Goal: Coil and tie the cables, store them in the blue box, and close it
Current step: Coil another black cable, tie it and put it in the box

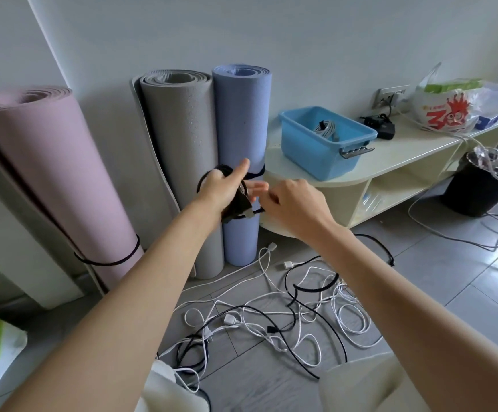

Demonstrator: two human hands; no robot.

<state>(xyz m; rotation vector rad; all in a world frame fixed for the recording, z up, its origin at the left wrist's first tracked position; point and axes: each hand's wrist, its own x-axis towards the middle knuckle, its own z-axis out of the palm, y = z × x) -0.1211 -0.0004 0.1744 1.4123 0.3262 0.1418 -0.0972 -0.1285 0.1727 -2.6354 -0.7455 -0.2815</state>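
Note:
My left hand (222, 190) grips a coiled black cable (237, 208), loops wrapped around the palm, thumb raised. My right hand (293, 203) pinches the free end of that cable near a white tie on the bundle. The open blue box (310, 150) stands on the cream low shelf (396, 159) to the right, with one coiled grey cable (326, 129) inside. A tangle of white and black cables (286, 316) lies loose on the tiled floor below my arms. The box's lid is not in view.
Three rolled mats, pink (54, 179), grey (185, 162) and blue (241, 120), lean on the wall behind my hands. A black adapter (383, 126) and a plastic bag (446, 111) sit on the shelf. A black bin (482, 188) stands right of it.

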